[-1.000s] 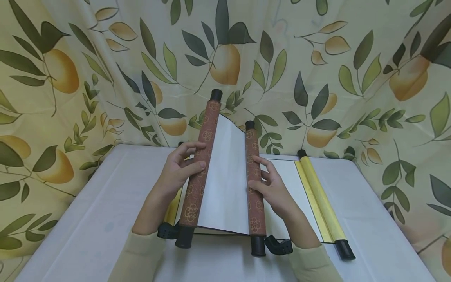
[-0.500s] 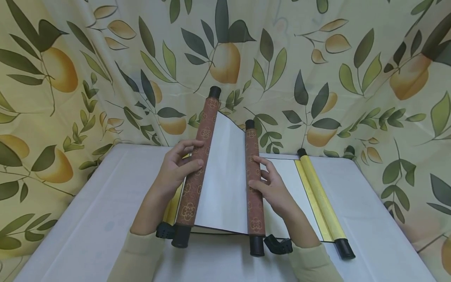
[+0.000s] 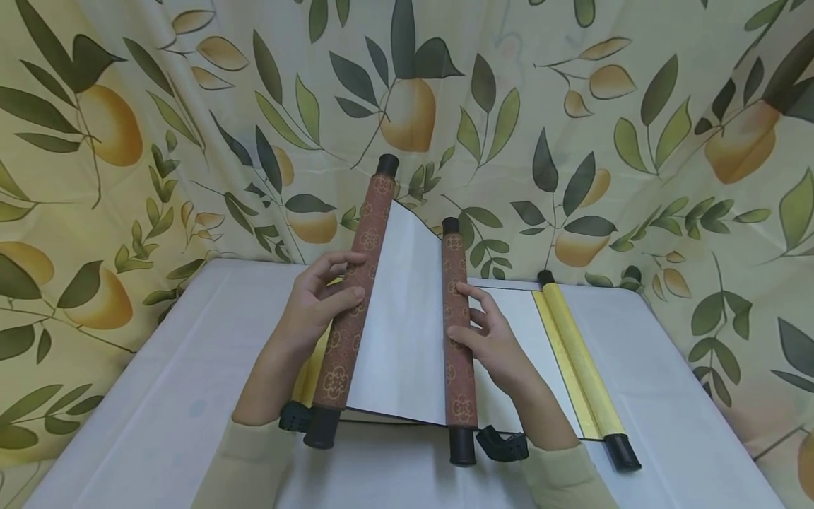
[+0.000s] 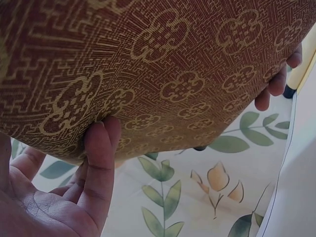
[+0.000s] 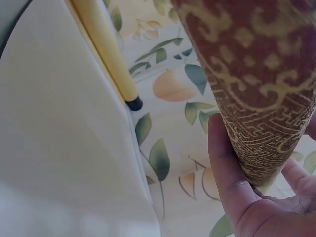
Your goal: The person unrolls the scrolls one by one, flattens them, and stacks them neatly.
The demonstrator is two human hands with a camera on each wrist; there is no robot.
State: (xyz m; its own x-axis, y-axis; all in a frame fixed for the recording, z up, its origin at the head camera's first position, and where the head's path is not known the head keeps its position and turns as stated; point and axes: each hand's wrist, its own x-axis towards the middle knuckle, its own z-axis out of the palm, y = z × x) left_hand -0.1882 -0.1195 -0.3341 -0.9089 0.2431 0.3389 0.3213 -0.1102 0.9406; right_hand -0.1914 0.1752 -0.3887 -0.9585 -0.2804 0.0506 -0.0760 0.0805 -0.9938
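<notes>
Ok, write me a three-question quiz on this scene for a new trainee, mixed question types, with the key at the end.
1. Open question: What colour are the end rolls of the scroll lying on the table?
2. True or false: Both hands are gripping the same roller.
3. Fill the gap: Between the two red-brown rollers stretches a ____ sheet.

Key:
1. Yellow.
2. False; the left hand and the right hand each grip a separate one.
3. White.

Reddish-brown scroll (gold flower motifs), yellow scroll
</notes>
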